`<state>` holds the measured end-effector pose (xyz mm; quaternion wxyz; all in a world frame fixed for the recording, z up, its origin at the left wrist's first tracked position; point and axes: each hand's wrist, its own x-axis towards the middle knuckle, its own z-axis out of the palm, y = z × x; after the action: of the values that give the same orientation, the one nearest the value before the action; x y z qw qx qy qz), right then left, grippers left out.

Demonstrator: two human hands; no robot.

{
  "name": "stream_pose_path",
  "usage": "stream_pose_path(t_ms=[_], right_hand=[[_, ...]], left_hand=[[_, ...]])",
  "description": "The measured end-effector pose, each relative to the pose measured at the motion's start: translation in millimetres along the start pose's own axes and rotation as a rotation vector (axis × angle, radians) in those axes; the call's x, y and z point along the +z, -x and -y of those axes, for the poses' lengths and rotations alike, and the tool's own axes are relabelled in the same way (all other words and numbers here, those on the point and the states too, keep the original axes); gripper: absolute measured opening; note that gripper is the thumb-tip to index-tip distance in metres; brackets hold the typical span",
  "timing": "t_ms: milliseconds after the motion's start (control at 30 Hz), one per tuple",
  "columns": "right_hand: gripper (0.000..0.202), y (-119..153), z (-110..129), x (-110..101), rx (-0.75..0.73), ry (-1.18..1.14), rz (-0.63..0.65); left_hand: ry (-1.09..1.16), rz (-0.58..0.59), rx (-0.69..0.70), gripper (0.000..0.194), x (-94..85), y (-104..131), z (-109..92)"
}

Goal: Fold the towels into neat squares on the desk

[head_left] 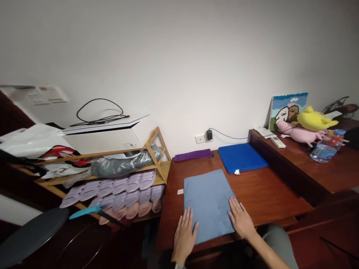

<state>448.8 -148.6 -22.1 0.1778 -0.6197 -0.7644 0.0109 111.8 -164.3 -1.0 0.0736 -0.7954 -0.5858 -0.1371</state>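
A grey-blue rectangular cloth pad [209,203], which looks like a thin cushion or folded cloth, lies flat on the brown wooden table [280,198]. A small white tag sticks out from its left side. My left hand [185,235] rests on the pad's lower left edge, fingers stretched out. On the lower right edge lies my right hand [240,218], its fingers extended and flat. Neither hand grips the pad. Behind it sits a bright blue flat pad [242,157] with a white tag, and a narrow purple folded cloth [193,155] lies near the wall.
A wooden rack [161,164] with several slippers [120,185] and a white box [103,140] stands at left. On the raised desk at right are plush toys [314,119], a water bottle [327,147] and a remote [277,142]. A black charger [209,134] is plugged into the wall.
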Motion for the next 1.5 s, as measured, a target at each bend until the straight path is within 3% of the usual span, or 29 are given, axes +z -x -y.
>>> stream_pose_path(t_ms=[67, 133, 300, 367, 433, 500, 700, 833, 933, 1033, 1133, 1200, 1267, 1367, 1500], right_hand=[[0.067, 5, -13, -6, 0.038, -0.001, 0.014], [0.068, 5, -11, -11, 0.044, -0.01, 0.001], [0.064, -10, 47, -11, -0.075, -0.064, -0.074], [0.061, -15, 67, -5, -0.127, -0.07, -0.031], [0.06, -16, 71, 3, -0.137, -0.061, -0.001], [0.061, -12, 58, 9, -0.124, -0.043, -0.009], [0.066, 10, -14, 4, -0.012, 0.002, -0.024], [0.066, 14, -25, -5, 0.005, -0.004, 0.011], [0.065, 0, -3, -15, -0.012, -0.023, -0.008], [0.064, -29, 32, -26, -0.062, -0.054, 0.014], [0.064, -55, 59, -28, -0.092, -0.069, 0.13], [0.063, -62, 62, -21, -0.082, -0.064, 0.176], [0.064, -61, 54, -12, -0.045, -0.052, 0.155], [0.065, -48, 28, 0, 0.047, -0.026, 0.102], [0.067, -32, 2, 3, 0.128, -0.012, 0.089]], left_hand=[[-0.009, -0.02, -0.02, 0.065, -3.9, 11, 14], [-0.005, -0.048, -0.019, 0.066, -11.5, 12, 11], [0.076, -0.046, 0.162, 0.065, -31.6, -24, -51], [0.103, 0.001, 0.249, 0.063, -31.0, -38, -73], [0.11, 0.04, 0.286, 0.063, -24.9, -42, -80], [0.11, 0.062, 0.289, 0.066, -17.1, -36, -70], [0.072, 0.001, 0.177, 0.074, -5.9, 8, -5], [0.062, -0.035, 0.145, 0.071, -9.2, 17, 10], [0.083, -0.06, 0.138, 0.067, -17.5, -4, -7], [0.128, -0.061, 0.177, 0.063, -23.1, -44, -45], [0.144, -0.011, 0.198, 0.059, -15.6, -78, -79], [0.122, 0.035, 0.171, 0.06, -3.9, -87, -85], [0.089, 0.054, 0.113, 0.06, 8.3, -85, -72], [0.038, 0.027, -0.01, 0.06, 18.8, -68, -31], [-0.005, 0.037, -0.092, 0.058, 12.8, -50, 20]])
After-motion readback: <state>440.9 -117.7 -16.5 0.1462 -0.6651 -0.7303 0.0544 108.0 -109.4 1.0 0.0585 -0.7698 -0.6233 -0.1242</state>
